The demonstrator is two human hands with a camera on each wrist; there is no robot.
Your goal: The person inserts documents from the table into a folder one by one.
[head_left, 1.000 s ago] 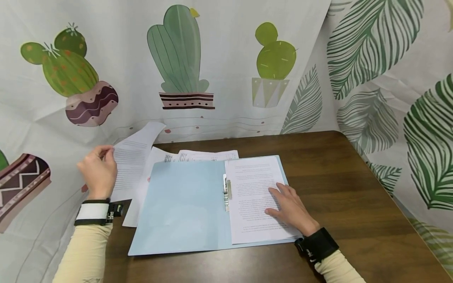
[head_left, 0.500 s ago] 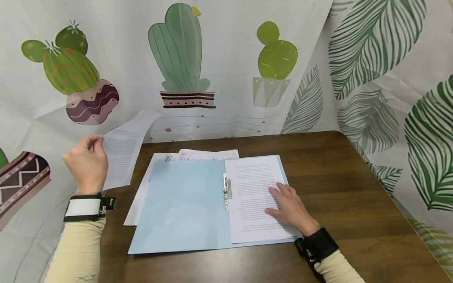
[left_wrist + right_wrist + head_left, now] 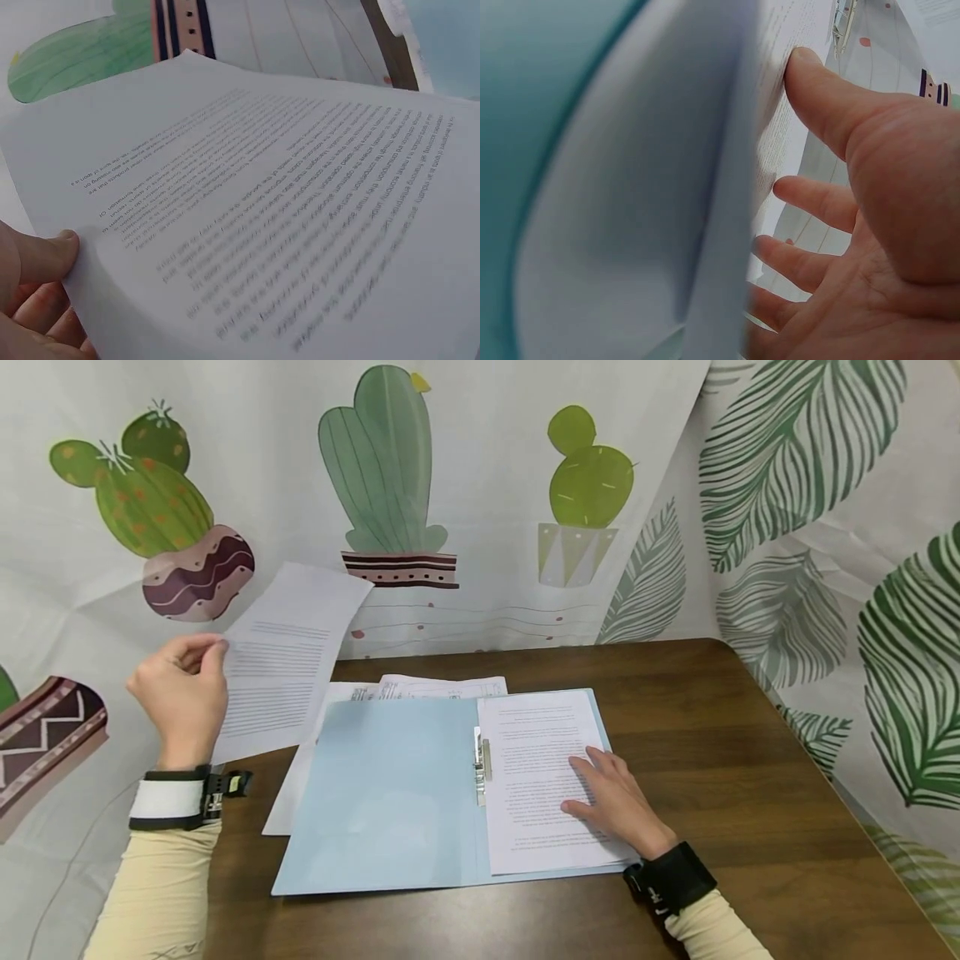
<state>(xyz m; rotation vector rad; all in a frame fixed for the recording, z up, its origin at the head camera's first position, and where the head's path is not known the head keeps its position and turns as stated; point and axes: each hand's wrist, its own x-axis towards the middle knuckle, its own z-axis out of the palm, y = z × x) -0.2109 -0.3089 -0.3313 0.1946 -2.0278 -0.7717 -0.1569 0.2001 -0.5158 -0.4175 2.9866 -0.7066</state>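
Note:
In the head view my left hand (image 3: 182, 697) pinches the left edge of a printed sheet of paper (image 3: 281, 672), held up in the air at the table's left. The left wrist view shows the thumb on top of the sheet (image 3: 247, 202), fingers beneath it. A light blue folder (image 3: 390, 793) lies spread out on the table, with a metal clip (image 3: 481, 768) at its spine. My right hand (image 3: 618, 802) rests with spread fingers on the printed pages (image 3: 536, 752) on the folder's right side. From the right wrist, its fingertips touch the pages' surface.
More printed papers (image 3: 442, 687) stick out behind and left of the folder, partly hidden by it. The dark wooden table (image 3: 720, 760) extends to the right. A curtain (image 3: 487, 460) printed with cacti and leaves hangs at the back and sides.
My left hand has moved up and left, lifting the sheet off the papers by the folder; the sheet then turned its printed face more toward the head view. The right hand has stayed still.

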